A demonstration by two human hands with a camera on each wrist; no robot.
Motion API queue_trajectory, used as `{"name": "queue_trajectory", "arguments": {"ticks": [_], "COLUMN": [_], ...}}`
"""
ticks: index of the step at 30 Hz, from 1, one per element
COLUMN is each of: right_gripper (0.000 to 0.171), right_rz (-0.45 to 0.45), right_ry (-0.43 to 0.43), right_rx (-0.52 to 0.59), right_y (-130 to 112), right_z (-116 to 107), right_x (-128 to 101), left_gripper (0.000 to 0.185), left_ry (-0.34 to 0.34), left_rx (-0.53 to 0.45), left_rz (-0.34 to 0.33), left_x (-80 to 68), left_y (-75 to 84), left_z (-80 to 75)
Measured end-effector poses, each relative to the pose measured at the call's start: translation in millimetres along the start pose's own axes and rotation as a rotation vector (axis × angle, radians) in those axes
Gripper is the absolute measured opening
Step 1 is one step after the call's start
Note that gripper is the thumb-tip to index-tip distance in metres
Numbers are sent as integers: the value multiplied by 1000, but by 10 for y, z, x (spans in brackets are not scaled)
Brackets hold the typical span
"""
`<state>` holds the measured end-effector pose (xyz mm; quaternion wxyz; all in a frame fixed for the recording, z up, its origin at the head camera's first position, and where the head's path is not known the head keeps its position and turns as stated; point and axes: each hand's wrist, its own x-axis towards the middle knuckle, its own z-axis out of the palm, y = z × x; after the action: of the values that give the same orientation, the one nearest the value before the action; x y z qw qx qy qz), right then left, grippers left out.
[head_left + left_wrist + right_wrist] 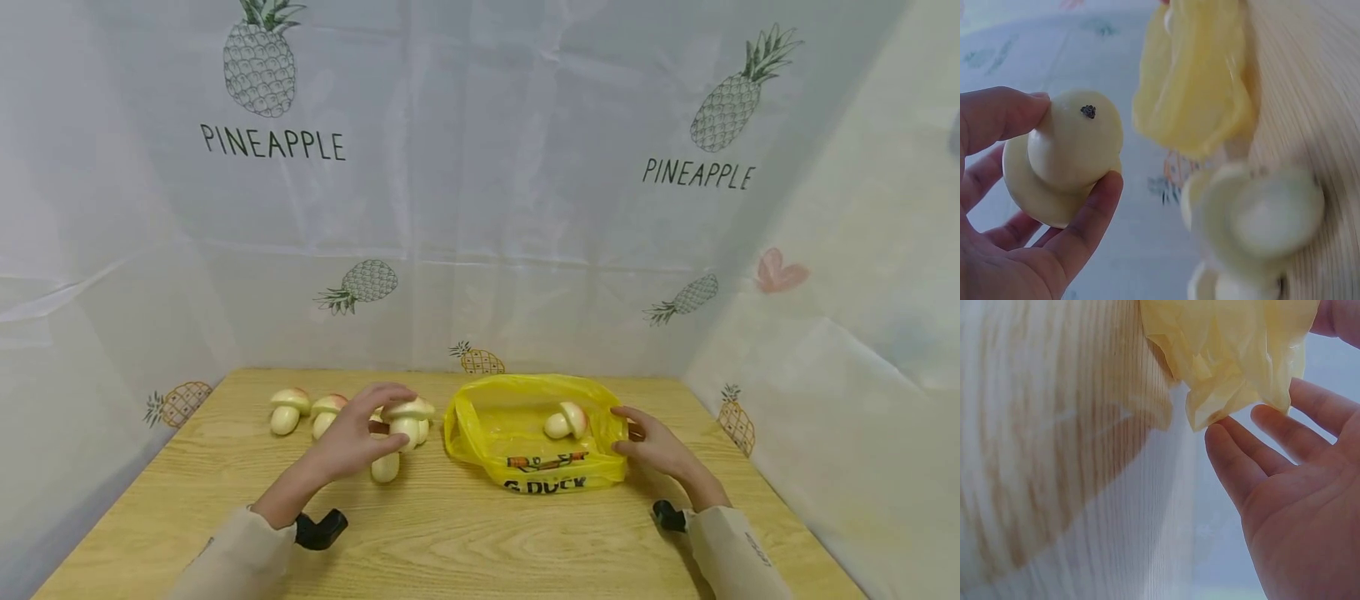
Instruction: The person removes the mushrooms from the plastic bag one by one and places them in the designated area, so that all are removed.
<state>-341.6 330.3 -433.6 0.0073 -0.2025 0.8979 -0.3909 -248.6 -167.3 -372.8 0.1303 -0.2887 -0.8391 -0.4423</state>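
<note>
Head view: my left hand (358, 440) pinches a toy mushroom (407, 419) by cap and stem, lifted just off the table (480, 542), btw the other mushrooms and the yellow bag (525, 433). Two more mushrooms (288, 408) sit to the left near the table's back edge, another (386, 467) lies under my hand. One mushroom (567, 422) is already inside the bag. My right hand (651, 443) rests at the bag's right rim, fingers relaxed and touching the plastic, prob. keeping the mouth open. So I judge the step as mid-carry: one in, one in hand, approx. three left. Next move calls for swinging left hand over the bag's opening w/o snagging the rim, then letting go low so it doesn't bounce out.

Left wrist view: thumb and fingers (1004, 115) clamp the mushroom (1063, 156), stem end toward camera, dark speck on it. Bag (1194, 81) is ahead, blurry; other mushrooms (1254, 219) blurred on the table.

Right wrist view: palm (1300, 506) spread, fingertips just touching the bag's crumpled edge (1235, 356); no real grip that I can see.

Writing: bag print reads "G DUCK" (545, 485), first letters cut off, w/ an orange logo above I can't read. Backdrop (480, 208) says "PINEAPPLE" twice, w/ pineapple drawings.
</note>
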Motion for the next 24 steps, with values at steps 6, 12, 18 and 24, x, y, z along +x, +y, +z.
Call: {"name": "queue_trajectory", "arguments": {"ticks": [6,12,18,24], "right_gripper": [69,69,70,69], "right_rz": [-7,-11,-12,-8], "right_ry": [2,12,10,5], "right_rx": [-12,-24,-24,-9], "right_y": [6,7,7,18], "right_z": [-9,-10,-11,-11], "right_x": [13,12,5,3], "left_gripper": [48,50,49,50], "left_ry": [17,25,13,3], "left_rx": [67,130,153,193], "left_rz": [-16,-34,-69,-102], "left_x": [-132,-250,-366,-460], "left_y": [-166,-328,-480,-616], "left_z": [-276,-488,-530,-464]}}
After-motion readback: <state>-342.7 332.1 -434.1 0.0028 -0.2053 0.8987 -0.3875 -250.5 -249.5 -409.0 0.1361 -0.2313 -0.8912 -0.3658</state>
